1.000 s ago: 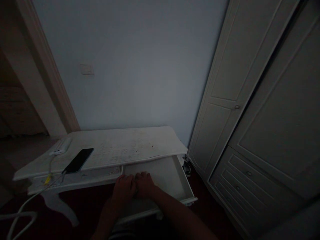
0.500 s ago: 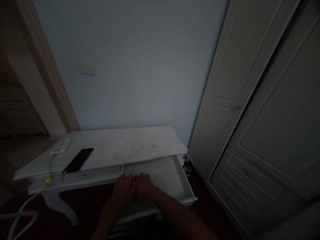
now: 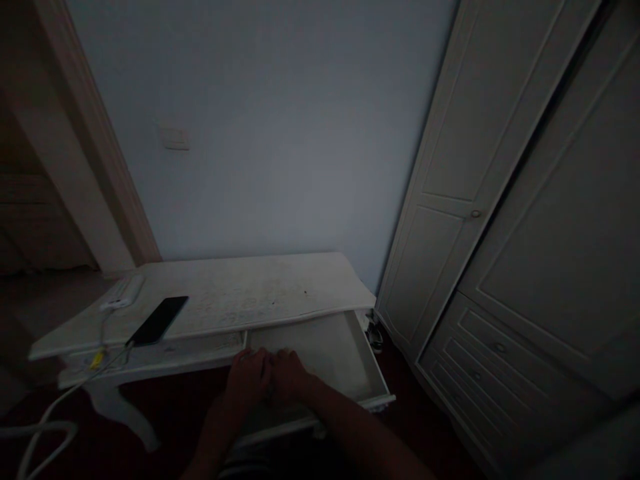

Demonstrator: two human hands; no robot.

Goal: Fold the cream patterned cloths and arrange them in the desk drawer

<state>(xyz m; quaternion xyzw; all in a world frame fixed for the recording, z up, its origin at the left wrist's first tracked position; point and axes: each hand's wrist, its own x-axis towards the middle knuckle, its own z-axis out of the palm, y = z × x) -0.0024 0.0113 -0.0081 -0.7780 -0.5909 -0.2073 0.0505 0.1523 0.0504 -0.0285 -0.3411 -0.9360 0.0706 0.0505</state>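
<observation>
Next to nothing has moved since a second ago: the left hand [image 3: 250, 373] and right hand [image 3: 289, 375] are in the same spot, and the drawer [image 3: 345, 357] is pulled out just as far. Reading the scene as a clock from its middle, a white cable [image 3: 25, 432] loops at eight o'clock and runs up past a yellow tag [image 3: 97, 361]. Towards nine lies a white power strip [image 3: 123, 292], and below it a dark phone [image 3: 157, 321], plugged in at its near end. Both rest on the white table [image 3: 295, 283], whose top is worn and smudged grey, with a couple of dark specks; one curved leg [image 3: 120, 415] shows at eight.

At seven o'clock the two hands meet, touching, over the drawer's left side. Their fingers look bent and bunched; it's too dark to tell whether they pinch anything. The drawer spreads from there round to five, a shallow white box with thin walls and its pale bottom showing. Just past its right wall, at five, sits what looks like a shoe [image 3: 374, 337]. At three stands a pale wardrobe [image 3: 445, 263], its small drawers [image 3: 475, 373] shut at four.
</observation>
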